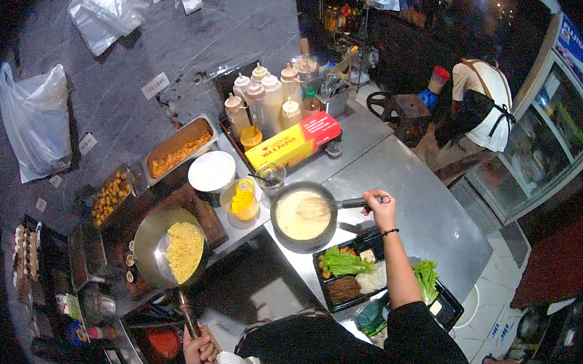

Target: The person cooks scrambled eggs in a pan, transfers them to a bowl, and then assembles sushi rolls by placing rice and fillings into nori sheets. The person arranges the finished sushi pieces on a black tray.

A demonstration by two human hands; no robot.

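Observation:
My right hand (379,207) is closed round the dark handle that reaches out from the round pan (276,223). Pale creamy sauce (296,213) fills this pan, and a lighter, streaky patch shows in it. At the lower edge, my left hand (199,355) grips the handle of a wide metal wok (152,243). Yellow grainy food that looks like rice (184,249) lies heaped on the wok's right side. Below my right forearm sits a black compartment tray (320,268) with lettuce, white rice and brown minced food; a second black tray (457,308) with lettuce is partly hidden by the arm.
Squeeze bottles (270,99) stand in a rack behind a yellow and red wax paper box (294,141). A tub of yellow food (241,202), a white bowl (212,172) and a metal pan of orange food (179,147) flank the wok. A person (483,104) bends by a glass-door fridge (552,126).

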